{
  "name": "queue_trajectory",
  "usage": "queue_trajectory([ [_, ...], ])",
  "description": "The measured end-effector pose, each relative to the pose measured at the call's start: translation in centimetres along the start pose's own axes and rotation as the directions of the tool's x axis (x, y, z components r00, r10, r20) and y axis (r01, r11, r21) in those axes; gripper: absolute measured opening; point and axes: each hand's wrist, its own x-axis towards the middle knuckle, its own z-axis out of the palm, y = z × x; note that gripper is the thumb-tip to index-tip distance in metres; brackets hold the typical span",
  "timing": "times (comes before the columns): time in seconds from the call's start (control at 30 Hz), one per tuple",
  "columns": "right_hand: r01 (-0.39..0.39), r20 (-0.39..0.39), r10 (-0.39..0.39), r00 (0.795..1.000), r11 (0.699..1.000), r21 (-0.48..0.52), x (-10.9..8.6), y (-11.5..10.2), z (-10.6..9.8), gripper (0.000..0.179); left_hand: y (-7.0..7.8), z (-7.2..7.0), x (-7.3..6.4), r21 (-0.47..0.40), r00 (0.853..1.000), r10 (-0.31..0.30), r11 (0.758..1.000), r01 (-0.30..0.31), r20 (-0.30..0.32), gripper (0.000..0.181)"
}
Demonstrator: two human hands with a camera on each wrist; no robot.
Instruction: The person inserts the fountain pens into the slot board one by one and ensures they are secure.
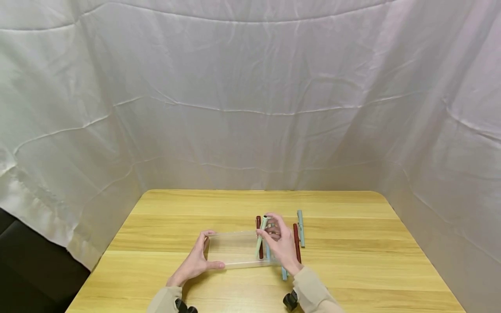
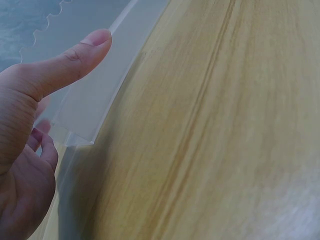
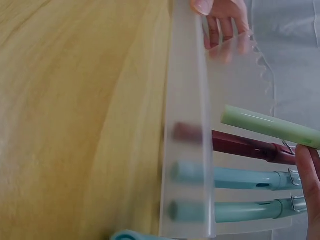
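A clear plastic tray (image 1: 232, 248) with a scalloped edge is held tilted over the table. My left hand (image 1: 195, 257) grips its left end, thumb (image 2: 75, 62) on the near wall and the other fingers behind. Between thumb and fingers, my right hand (image 1: 284, 244) pinches a light green pen (image 3: 270, 126) above the tray's right part. Inside the tray lie a dark red pen (image 3: 245, 148) and two light blue pens (image 3: 245, 178), side by side with their clips toward the far side. In the head view, my right hand partly hides the blue ones.
To the right on the wooden table (image 1: 352, 243) lie another dark red pen (image 1: 296, 243) and a grey-blue pen (image 1: 301, 228). A light blue pen (image 1: 284, 274) pokes out below my right wrist. Pale curtains (image 1: 250, 130) surround the table's back and sides.
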Motion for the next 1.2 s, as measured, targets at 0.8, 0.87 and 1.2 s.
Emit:
queue_trajectory([
  [0.8, 0.308, 0.087, -0.297, 0.951, 0.938, -0.159, -0.3, 1.9, 1.1, 0.048, -0.3, 0.0, 0.1, -0.004, 1.0, 0.0, 1.0, 0.0, -0.007, 0.1],
  [0.87, 0.312, 0.088, -0.3, 0.95, 0.932, -0.184, -0.3, 1.9, 1.2, 0.049, -0.3, 0.0, 0.1, -0.001, 1.0, 0.005, 1.0, -0.005, -0.011, 0.099],
  [1.2, 0.265, 0.111, -0.247, 0.963, 0.942, -0.205, -0.8, 1.7, 1.3, 0.045, -0.2, 0.0, 0.1, 0.007, 1.0, -0.007, 1.0, 0.007, -0.001, 0.1],
])
